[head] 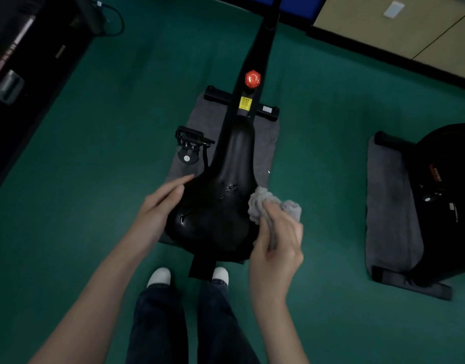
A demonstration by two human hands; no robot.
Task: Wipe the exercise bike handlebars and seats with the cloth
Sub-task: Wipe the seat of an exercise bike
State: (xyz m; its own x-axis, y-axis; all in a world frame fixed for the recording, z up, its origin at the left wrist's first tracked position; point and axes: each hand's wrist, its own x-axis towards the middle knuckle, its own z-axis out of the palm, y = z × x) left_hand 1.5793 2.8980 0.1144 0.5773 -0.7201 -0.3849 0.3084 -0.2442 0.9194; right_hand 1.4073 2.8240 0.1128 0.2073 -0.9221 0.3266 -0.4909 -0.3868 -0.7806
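1. We look down on the black bike seat [215,206] at centre frame, above a grey mat [207,119] on the green floor [318,127].
2. Our left hand [158,206] lies flat, fingers straight, against the seat's left edge.
3. Our right hand [276,240] grips a bunched grey cloth [268,203] at the seat's right edge.
4. A second bike [446,193] stands well apart, right.

dim overall | corners dark | wide-angle edge bending | soft blur
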